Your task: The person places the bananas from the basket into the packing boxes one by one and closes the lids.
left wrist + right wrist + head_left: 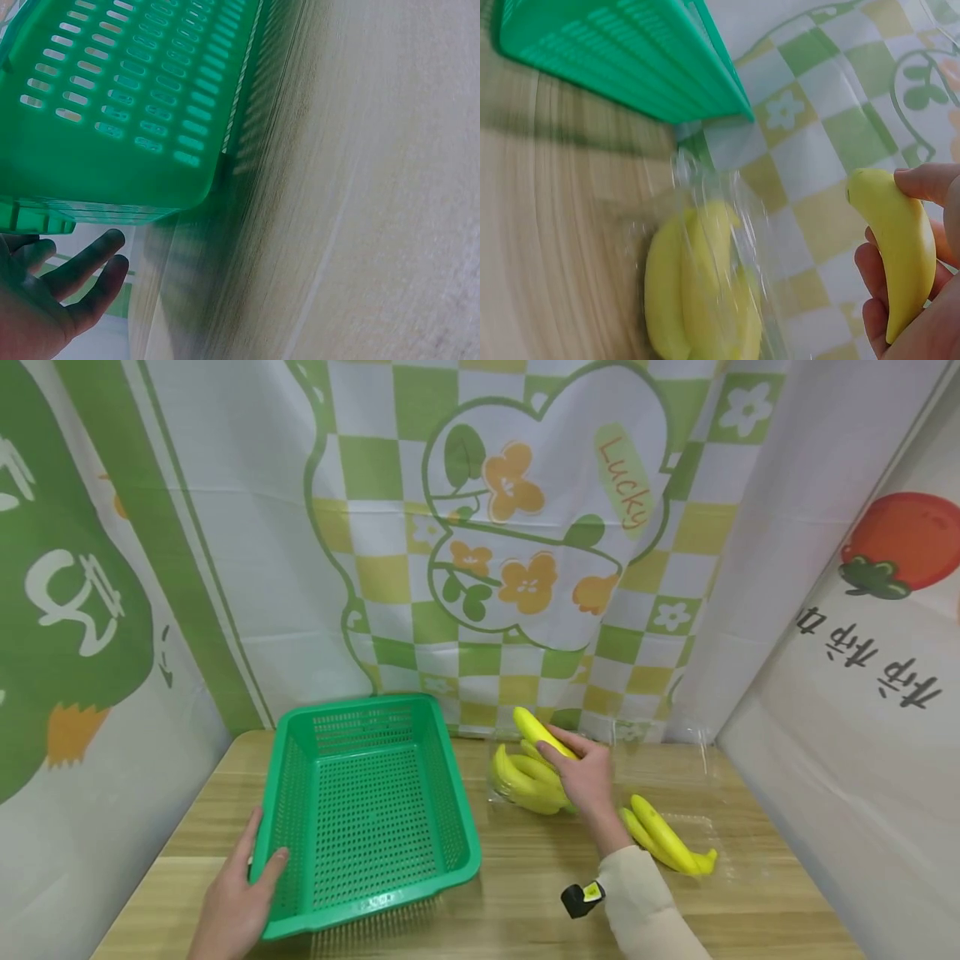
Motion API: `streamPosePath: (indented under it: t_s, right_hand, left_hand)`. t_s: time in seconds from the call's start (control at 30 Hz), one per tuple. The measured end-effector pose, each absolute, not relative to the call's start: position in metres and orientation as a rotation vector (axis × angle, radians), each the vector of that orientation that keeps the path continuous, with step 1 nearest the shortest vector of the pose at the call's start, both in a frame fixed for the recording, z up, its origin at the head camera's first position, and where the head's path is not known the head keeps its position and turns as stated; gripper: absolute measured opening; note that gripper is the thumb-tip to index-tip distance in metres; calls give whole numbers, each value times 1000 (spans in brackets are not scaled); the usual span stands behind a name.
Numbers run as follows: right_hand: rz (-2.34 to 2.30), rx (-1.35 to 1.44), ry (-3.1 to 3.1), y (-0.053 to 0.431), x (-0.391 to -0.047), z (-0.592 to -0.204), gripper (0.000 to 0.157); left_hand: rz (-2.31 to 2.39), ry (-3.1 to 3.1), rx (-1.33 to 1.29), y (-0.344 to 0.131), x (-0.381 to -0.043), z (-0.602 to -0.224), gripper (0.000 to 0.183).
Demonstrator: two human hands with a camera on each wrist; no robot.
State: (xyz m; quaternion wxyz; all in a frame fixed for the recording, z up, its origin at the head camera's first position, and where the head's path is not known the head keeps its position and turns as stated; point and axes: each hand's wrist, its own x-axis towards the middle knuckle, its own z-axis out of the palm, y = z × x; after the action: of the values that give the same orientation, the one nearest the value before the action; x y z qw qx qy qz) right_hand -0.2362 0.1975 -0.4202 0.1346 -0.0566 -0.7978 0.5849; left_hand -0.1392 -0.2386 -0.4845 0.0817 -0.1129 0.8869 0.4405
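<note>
A yellow banana (900,244) is held in my right hand (588,777), thumb on one side and fingers on the other. In the head view the hand is above a clear plastic box of bananas (528,785), to the right of the green basket (465,827). My left hand (240,893) grips the basket's left rim, with the thumb over the inner side and the fingers outside. The left wrist view shows several of these fingers (90,277) just beyond the rim, the thumb hidden. No bananas lie in the basket.
More bananas (663,839) lie in a second clear plastic tray (701,827) to the right, beside my right forearm. The wooden table (517,877) ends at a patterned curtain (480,668) at the back, and printed sheets hang on both sides.
</note>
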Motion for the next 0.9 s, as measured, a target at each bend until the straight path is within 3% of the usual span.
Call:
streamPosePath:
  t_s: [0.67, 0.9]
  right_hand:
    - [1394, -506, -2366, 295, -193, -439, 50]
    - [1333, -592, -2400, 326, -173, -454, 60]
  left_hand:
    - [1326, 2643, -338, -240, -140, -482, 78]
    - [1331, 2633, -342, -239, -138, -483, 78]
